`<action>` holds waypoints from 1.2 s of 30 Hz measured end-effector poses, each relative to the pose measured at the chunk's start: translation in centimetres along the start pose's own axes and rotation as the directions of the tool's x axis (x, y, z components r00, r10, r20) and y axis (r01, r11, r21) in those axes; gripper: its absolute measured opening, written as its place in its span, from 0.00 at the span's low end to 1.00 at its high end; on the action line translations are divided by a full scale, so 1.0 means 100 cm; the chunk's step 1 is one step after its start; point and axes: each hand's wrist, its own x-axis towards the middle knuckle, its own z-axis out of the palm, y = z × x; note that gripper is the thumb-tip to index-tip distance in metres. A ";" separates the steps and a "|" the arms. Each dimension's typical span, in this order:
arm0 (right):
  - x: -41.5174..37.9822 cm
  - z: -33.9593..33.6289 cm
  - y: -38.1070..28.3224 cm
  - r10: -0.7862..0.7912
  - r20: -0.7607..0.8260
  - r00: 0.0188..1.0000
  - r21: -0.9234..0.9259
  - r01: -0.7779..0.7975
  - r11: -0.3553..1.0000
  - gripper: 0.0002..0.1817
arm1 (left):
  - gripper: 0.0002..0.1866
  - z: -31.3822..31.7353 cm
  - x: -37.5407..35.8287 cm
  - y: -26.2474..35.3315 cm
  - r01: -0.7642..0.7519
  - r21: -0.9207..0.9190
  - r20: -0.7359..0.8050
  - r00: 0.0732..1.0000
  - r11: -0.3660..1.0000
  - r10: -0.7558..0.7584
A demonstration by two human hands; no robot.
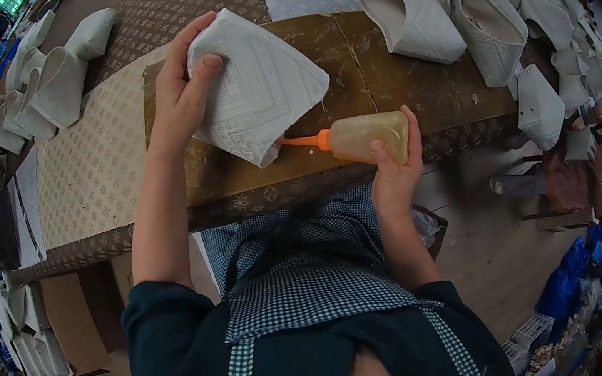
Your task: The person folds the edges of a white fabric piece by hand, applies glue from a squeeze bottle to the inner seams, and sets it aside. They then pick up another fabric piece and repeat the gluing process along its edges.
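My left hand [184, 81] grips a white embossed shoe upper [261, 77] at its upper left edge, thumb on the patterned face. The upper is tilted above the brown work surface [413, 105]. My right hand [396, 170] is closed around a squeeze bottle [363, 136] of pale yellowish liquid, held sideways. Its orange nozzle [306, 140] points left, with the tip at the upper's lower edge. Whether the tip touches the inside of the upper is hidden.
Several white shoe uppers [416, 23] are crowded on the right of the table, and more [60, 88] stand at the left. A pale patterned sheet [90, 157] lies left of the brown surface. Below left is a cardboard box [72, 323]; blue bags [563, 277] lie at lower right.
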 end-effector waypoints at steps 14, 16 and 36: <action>-0.015 0.000 -0.003 0.077 -0.002 0.997 0.119 -0.077 0.990 0.37 | 0.32 -0.005 0.000 0.015 0.069 0.048 0.084 0.994 0.996 -0.073; -0.015 0.000 -0.003 0.074 0.002 0.997 0.120 -0.074 0.990 0.37 | 0.32 -0.007 0.000 0.016 0.073 0.029 0.089 0.993 0.997 -0.075; 0.015 0.003 -0.012 0.000 0.062 0.998 0.240 -0.015 0.971 0.37 | 0.37 -0.083 -0.039 0.008 0.007 -0.022 -0.401 0.916 1.000 -0.015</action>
